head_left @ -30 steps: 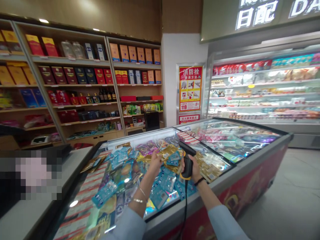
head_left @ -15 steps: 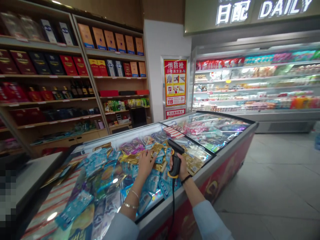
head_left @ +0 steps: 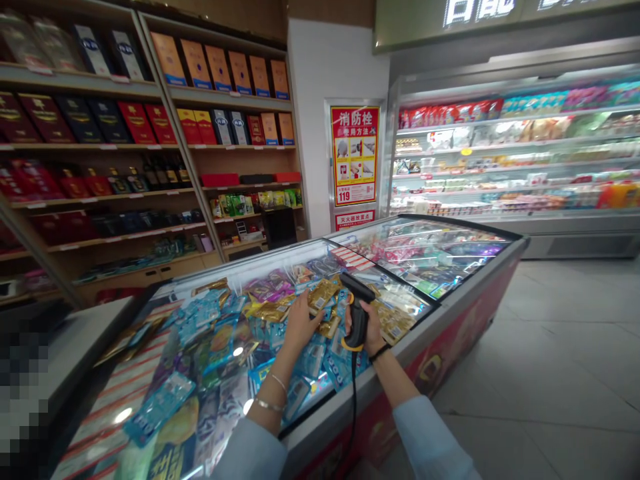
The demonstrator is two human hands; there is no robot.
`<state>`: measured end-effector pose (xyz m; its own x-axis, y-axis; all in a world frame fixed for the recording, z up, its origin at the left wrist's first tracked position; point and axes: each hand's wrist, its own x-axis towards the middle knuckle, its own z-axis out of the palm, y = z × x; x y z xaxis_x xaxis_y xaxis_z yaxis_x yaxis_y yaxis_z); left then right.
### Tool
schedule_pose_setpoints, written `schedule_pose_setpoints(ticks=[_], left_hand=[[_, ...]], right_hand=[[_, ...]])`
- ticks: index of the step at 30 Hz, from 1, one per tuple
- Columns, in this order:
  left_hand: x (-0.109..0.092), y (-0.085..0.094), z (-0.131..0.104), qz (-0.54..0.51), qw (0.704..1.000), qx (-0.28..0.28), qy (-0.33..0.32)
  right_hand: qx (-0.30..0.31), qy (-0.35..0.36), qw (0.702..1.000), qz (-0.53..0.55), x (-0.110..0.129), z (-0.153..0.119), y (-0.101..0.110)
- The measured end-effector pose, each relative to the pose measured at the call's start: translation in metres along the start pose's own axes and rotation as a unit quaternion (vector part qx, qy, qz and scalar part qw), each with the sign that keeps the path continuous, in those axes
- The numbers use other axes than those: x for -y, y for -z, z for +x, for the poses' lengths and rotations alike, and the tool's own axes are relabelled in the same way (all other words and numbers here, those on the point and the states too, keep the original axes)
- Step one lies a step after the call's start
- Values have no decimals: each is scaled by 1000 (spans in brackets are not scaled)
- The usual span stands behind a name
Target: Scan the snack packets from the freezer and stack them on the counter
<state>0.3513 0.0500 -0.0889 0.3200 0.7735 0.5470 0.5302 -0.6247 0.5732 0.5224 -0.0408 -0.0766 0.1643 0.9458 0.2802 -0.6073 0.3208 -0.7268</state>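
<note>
My right hand (head_left: 373, 327) is wrapped round the grip of a black and yellow barcode scanner (head_left: 358, 320), and its cable hangs down over the freezer edge. The scanner's head points to the left, over the heap of packs. My left hand (head_left: 301, 321) pinches a gold ice-cream packet (head_left: 325, 293), tilted up with a printed code patch showing, just left of the scanner head. Around and below my hands lie several blue packets (head_left: 310, 360), more gold packets (head_left: 390, 320) and purple ones (head_left: 270, 287), in the open part of the chest freezer (head_left: 320, 403).
Glass lids (head_left: 415, 257) cover the freezer's far section. Shelves of boxed bottles (head_left: 200, 60) stand at the left, a red fire-hydrant notice (head_left: 355, 155) hangs on the wall, and a lit chilled display (head_left: 515, 153) runs along the back right. Tiled floor (head_left: 560, 347) lies to the right.
My left hand has taken hold of a gold packet and raised it towards the scanner head. My right hand keeps the scanner. The view has tipped down slightly.
</note>
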Motion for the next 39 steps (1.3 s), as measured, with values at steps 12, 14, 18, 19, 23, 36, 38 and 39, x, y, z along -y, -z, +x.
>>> schedule_pose_setpoints(ticks=[12,14,18,19,23,36,38,39], left_hand=[[2,0,-1,-18,1000,-16,10],[2,0,0,-19,1000,-16,14],[3,1,0,-28,999,-14,18],[3,1,0,-30,999,-13,19],[1,2,-1,-32,999,-11,21],[9,8,2,-48,998,-14,36],[8,8,2,-46,998,-14,44],[7,9,2,-43,998,-14,47]], right_hand=[[5,1,1000,2,-1,0,4],[5,2,1000,1,-1,0,5],[6,4,1000,1,-1,0,5],[6,4,1000,1,-1,-1,5],[3,6,1000,2,1,-2,3],[6,16,1000,8,-1,-1,5],[8,16,1000,8,0,-1,5],[9,17,1000,5,0,-1,5]])
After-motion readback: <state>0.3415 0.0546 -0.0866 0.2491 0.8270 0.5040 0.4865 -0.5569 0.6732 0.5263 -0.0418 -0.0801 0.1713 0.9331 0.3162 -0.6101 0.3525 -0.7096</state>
